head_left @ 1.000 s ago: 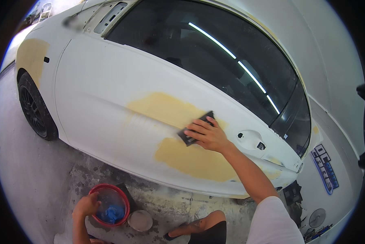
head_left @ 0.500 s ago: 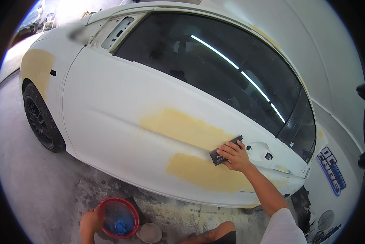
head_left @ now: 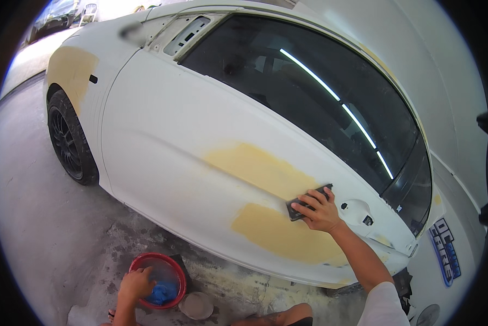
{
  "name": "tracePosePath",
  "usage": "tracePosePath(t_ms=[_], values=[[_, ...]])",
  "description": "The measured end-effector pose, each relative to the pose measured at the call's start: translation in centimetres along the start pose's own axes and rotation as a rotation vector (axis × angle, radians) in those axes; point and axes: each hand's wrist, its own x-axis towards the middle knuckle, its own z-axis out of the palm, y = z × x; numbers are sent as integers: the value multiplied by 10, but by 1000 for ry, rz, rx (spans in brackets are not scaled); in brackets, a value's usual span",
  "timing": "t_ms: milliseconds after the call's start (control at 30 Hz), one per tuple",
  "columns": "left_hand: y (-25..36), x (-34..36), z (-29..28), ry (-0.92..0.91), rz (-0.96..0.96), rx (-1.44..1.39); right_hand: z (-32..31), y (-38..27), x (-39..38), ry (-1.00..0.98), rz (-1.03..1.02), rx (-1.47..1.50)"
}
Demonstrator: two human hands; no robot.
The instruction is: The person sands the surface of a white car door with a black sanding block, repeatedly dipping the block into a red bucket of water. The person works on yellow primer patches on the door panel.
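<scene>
My right hand (head_left: 321, 211) is closed around a black sanding block (head_left: 309, 202), which lies flat against the white car door (head_left: 146, 119). The block sits at the right end of a yellow filler patch (head_left: 260, 168), just left of the door-handle recess (head_left: 358, 209). A second filler patch (head_left: 271, 233) lies lower on the door. Down at the left, my left hand (head_left: 137, 283) hangs over the red bucket (head_left: 183, 271), its fingers loosely spread and seemingly holding nothing. Beside those fingers, a crumpled blue cloth-like thing (head_left: 162, 293) lies in the bucket's cloudy water.
A round greyish lid or dish (head_left: 196, 306) stands right of the bucket on the stained concrete floor (head_left: 113, 217). The front wheel (head_left: 70, 138) and a filler-covered fender (head_left: 73, 73) are at the left. A sign (head_left: 445, 252) hangs on the right wall.
My left hand has moved from the bucket's left rim to over its inside, near the blue thing. The view has shifted; my right hand still holds the sanding block at nearly the same spot.
</scene>
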Motion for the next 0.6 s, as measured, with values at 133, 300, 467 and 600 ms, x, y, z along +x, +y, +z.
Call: tracePosePath(t_ms=[133, 300, 467, 600], values=[[2, 19, 24, -44, -77, 99, 39, -48, 130, 52, -56, 173], [7, 30, 34, -186, 139, -99, 31, -24, 68, -29, -82, 126], [-18, 1, 14, -2, -105, 39, 14, 1, -12, 15, -60, 28], [5, 21, 14, -82, -41, 60, 48, -40, 115, -24, -106, 165]])
